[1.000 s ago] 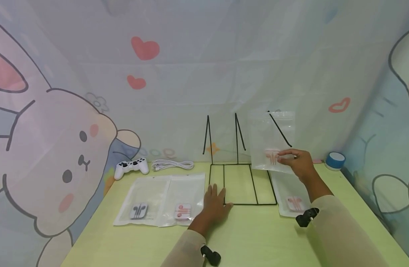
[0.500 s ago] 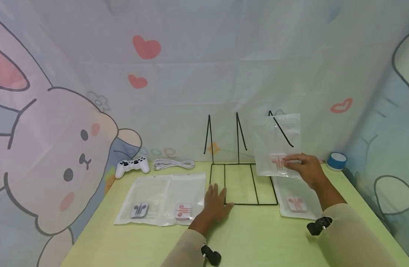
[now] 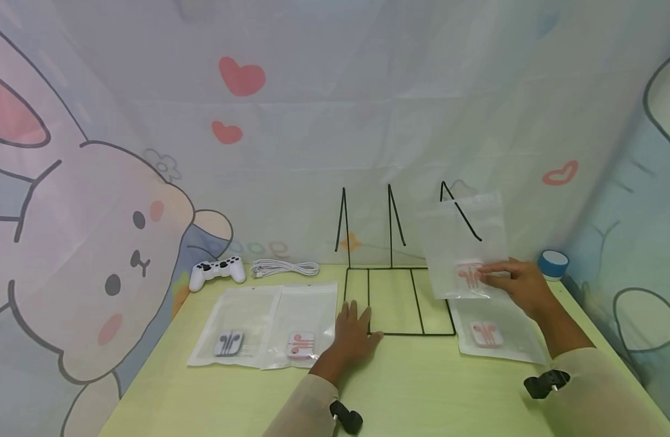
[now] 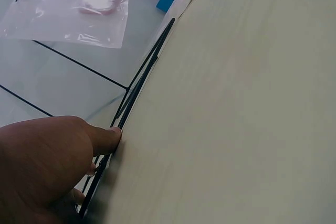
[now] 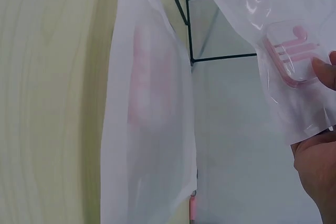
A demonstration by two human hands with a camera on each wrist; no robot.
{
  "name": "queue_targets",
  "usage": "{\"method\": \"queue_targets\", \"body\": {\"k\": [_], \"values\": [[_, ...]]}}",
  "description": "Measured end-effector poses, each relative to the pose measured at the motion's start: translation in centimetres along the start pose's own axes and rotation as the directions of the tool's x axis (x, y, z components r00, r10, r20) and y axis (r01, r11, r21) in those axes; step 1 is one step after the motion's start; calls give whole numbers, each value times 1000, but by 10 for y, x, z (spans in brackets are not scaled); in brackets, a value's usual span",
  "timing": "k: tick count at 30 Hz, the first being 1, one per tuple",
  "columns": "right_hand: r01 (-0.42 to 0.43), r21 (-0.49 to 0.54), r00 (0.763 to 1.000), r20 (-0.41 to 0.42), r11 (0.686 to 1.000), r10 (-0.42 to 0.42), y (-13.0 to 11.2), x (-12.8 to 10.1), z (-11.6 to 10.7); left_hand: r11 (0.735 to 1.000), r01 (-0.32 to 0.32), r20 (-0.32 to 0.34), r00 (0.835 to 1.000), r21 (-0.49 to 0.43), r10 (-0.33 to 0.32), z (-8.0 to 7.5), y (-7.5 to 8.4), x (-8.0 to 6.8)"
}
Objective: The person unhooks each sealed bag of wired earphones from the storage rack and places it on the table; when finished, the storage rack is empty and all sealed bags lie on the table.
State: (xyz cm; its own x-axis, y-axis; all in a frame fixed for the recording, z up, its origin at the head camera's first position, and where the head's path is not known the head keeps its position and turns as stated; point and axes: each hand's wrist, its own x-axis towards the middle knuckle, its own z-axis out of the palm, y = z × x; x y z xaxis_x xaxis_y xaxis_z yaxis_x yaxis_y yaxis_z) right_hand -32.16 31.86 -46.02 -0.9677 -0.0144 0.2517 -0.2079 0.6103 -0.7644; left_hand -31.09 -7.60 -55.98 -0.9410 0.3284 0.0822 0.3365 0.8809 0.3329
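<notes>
we see our right hand (image 3: 523, 285) pinching a clear bag (image 3: 466, 246) at its lower corner, thumb and fingers (image 5: 326, 72) pressed over the pink earphones (image 3: 468, 273) sealed inside. the bag is held upright in the air, just at the right end of the black wire rack (image 3: 395, 267), with its top edge crossing the rack's rightmost slanted divider. from the right wrist view the bag (image 5: 283, 56) hangs free of the worktop, the pink earphone case (image 5: 291, 53) showing through the plastic.

our left hand (image 3: 351, 334) lies flat on the worktop (image 3: 422, 388), fingers straight and spread, resting on the front left corner of the rack's base. in the left wrist view a fingertip (image 4: 107, 137) touches the black wire frame (image 4: 136, 93), holding nothing.

right below the lifted bag, a second bag with pink earphones (image 3: 490, 334) lies flat on the worktop, just beside the rack's right edge. to the left of the rack lie two more bags side by side: one with grey earphones (image 3: 231, 328) and one with pink earphones (image 3: 304, 325). behind them, near the back curtain, sit a white game controller (image 3: 216, 271) and a coiled white cable (image 3: 283, 267). a blue roll of tape (image 3: 552, 264) stands at the far right edge.
</notes>
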Motion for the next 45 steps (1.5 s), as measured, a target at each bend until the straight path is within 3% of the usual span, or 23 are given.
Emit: {"method": "queue_targets", "body": {"k": [14,22,45], "values": [[100,20,994,-51,995,-99,8,-15,-10,1000,15,11,1000,-18,-15,2,-1,2],[62,89,998,-39,994,-59,12,-26,-15,1000,10,11,1000,-11,-10,1,0,1],[110,123,993,-67,986,-102,15,-39,-14,1000,7,16,1000,-27,-6,0,-1,0]]}}
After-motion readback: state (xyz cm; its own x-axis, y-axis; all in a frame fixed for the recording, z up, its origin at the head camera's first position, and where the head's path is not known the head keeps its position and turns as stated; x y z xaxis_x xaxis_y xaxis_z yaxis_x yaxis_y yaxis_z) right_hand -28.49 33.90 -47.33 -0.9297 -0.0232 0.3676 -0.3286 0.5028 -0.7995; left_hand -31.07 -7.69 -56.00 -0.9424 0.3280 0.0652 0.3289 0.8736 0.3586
